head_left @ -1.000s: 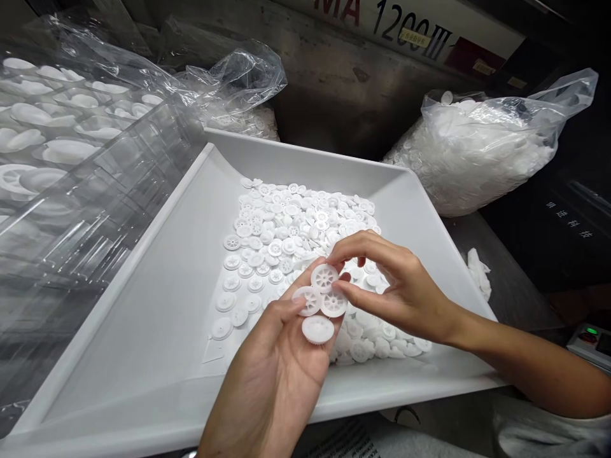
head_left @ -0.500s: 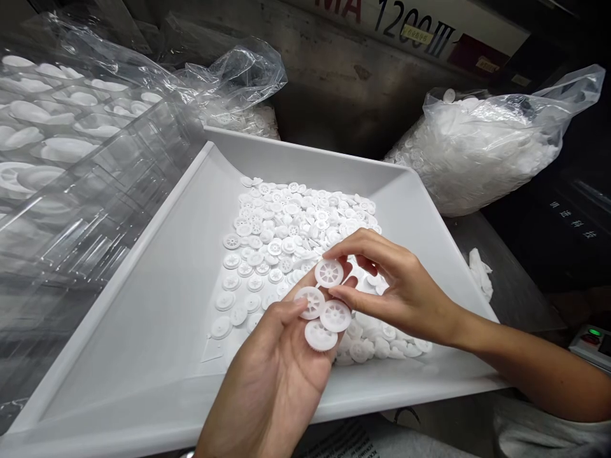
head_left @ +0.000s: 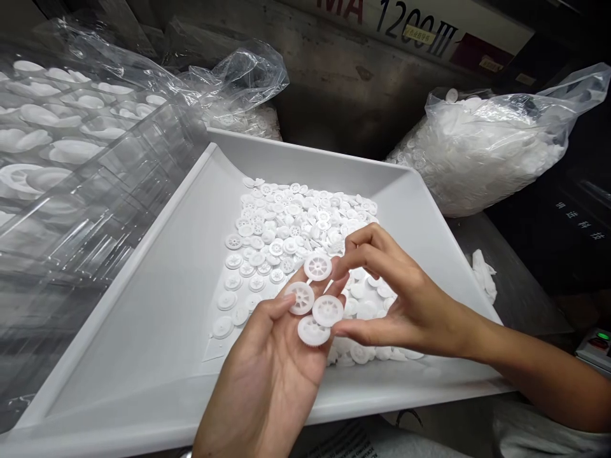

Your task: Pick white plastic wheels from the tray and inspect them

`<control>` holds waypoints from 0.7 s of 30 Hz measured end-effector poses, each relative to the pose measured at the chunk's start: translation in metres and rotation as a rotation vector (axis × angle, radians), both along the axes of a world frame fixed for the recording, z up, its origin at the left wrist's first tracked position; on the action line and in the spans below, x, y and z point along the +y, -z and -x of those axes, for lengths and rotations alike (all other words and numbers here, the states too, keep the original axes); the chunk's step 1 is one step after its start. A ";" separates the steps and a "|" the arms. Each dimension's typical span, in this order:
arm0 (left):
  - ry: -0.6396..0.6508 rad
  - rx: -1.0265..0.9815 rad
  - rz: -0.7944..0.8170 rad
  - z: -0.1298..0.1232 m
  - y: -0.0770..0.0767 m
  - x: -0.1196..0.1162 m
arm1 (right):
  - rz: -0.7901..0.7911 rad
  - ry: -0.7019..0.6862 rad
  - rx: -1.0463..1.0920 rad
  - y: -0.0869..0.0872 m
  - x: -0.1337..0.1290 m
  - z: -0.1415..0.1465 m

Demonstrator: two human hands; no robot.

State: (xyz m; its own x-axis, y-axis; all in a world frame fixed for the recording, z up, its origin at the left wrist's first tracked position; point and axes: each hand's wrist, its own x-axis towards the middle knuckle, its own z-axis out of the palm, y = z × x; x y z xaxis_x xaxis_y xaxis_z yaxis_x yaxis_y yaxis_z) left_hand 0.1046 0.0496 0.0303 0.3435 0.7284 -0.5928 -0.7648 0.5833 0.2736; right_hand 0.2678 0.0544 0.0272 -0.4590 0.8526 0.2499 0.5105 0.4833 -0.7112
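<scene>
Several white plastic gears [head_left: 328, 311] with spoked centres lie in my left hand [head_left: 274, 369], palm up, its thumb pressing the leftmost one. From the right, my right hand [head_left: 405, 292] reaches over with thumb and forefinger spread apart. Its forefinger touches or nearly touches the edge of the top gear [head_left: 317, 267], and its thumb tip is beside the lower right gear. Both hands are above a large white tray [head_left: 133, 318], where a heap of similar white gears [head_left: 286, 219] is spread across the bottom.
Left of the tray stand clear plastic compartment trays [head_left: 124, 172] filled with white parts. A clear bag [head_left: 248, 83] lies behind, and a full bag of white parts [head_left: 491, 146] at the back right. A white glove-like cloth [head_left: 484, 275] rests right of the tray.
My right thumb and forefinger have spread wider, the thumb shifting down from the top gear to the lower right one. My left hand and the gears have moved slightly left.
</scene>
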 end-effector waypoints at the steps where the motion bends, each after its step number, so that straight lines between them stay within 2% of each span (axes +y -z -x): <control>1: 0.000 0.006 -0.003 0.000 0.000 -0.001 | 0.044 0.009 -0.007 0.000 -0.001 0.001; 3: 0.004 0.020 -0.015 0.002 0.003 -0.004 | 0.116 0.027 -0.009 0.001 -0.002 0.002; 6: 0.015 0.027 -0.055 0.005 0.010 -0.008 | 0.136 0.015 0.001 0.004 -0.002 0.003; 13: 0.004 -0.022 -0.084 0.010 0.012 -0.013 | 0.057 -0.007 -0.019 0.005 -0.003 0.004; 21: -0.029 0.048 -0.014 0.008 0.011 -0.010 | -0.071 0.095 -0.048 0.007 0.005 -0.005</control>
State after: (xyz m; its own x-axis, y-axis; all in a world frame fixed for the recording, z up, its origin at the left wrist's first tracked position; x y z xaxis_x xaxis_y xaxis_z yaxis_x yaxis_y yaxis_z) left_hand 0.0971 0.0392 0.0191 0.2932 0.7462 -0.5977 -0.7674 0.5566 0.3184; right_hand 0.2728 0.0594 0.0205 -0.3900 0.8737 0.2907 0.5889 0.4793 -0.6507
